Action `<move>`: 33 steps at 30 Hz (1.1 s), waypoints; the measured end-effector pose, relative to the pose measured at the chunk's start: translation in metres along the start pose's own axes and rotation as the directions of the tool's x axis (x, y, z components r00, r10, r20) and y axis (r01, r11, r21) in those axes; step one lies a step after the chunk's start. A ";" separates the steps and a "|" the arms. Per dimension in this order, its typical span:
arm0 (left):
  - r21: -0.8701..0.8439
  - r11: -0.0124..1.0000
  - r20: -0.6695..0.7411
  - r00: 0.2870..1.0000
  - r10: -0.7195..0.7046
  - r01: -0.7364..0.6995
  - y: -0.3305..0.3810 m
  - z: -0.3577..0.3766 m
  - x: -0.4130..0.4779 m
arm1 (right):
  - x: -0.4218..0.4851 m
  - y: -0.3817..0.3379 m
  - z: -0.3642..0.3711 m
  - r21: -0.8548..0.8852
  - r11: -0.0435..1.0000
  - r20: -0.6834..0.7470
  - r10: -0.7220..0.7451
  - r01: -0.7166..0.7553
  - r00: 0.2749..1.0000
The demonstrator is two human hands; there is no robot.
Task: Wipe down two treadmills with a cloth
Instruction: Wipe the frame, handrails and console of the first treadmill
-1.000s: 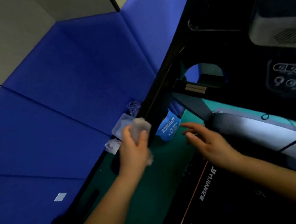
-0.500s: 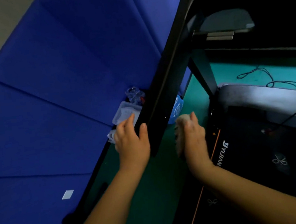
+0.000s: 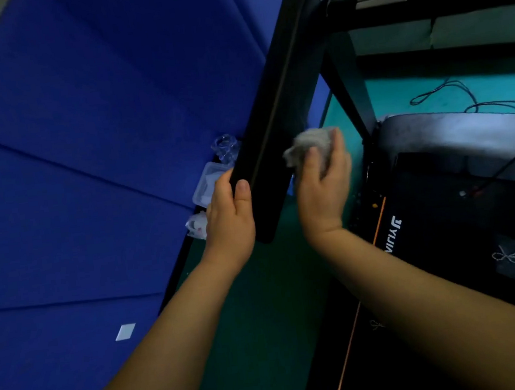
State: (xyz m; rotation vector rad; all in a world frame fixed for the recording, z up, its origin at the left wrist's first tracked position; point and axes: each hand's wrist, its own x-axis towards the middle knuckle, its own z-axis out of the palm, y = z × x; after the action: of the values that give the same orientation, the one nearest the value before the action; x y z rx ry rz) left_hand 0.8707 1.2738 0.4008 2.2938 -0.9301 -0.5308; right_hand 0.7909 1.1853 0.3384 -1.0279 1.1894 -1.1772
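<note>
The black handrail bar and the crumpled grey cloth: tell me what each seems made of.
Black handrail bar: looks like hard plastic or painted metal with a smooth matte finish and a thin seam line along its length; which one is unclear. Crumpled grey cloth: soft fabric or wipe, bunched in irregular folds, held by the right hand.

The treadmill (image 3: 443, 223) is black, with a dark running belt edged by a thin orange line and white lettering near its front left corner; a grey rounded motor cover lies across its front. Its black handrail (image 3: 277, 123) slants down toward the viewer, ending in a blunt tip. The cloth (image 3: 308, 143), pale grey and crumpled into a wad, is pressed against the handrail's right side.
</note>
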 end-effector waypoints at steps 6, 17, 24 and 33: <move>0.035 0.999 0.028 0.999 -0.020 0.019 0.000 -0.001 0.002 | 0.029 -0.012 0.033 -0.060 0.996 0.031 0.070 -0.068 0.997; 0.006 1.000 0.057 0.998 -0.007 0.007 -0.006 -0.001 0.005 | 0.079 -0.011 0.038 -0.075 0.997 0.110 0.027 -0.019 0.994; -0.006 1.000 0.023 1.000 0.020 -0.020 -0.007 0.001 0.004 | -0.023 0.021 0.000 -0.108 0.983 0.251 0.172 -0.149 0.953; 0.042 0.999 0.014 1.000 0.002 -0.002 0.003 -0.001 0.002 | 0.027 0.001 -0.005 -0.082 0.931 0.375 0.360 -0.356 0.854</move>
State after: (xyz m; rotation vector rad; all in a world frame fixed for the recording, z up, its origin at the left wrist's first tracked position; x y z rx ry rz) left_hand 0.8709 1.2714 0.4027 2.3290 -0.9588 -0.5324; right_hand 0.7856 1.1583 0.3330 -0.9392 1.0138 -0.6381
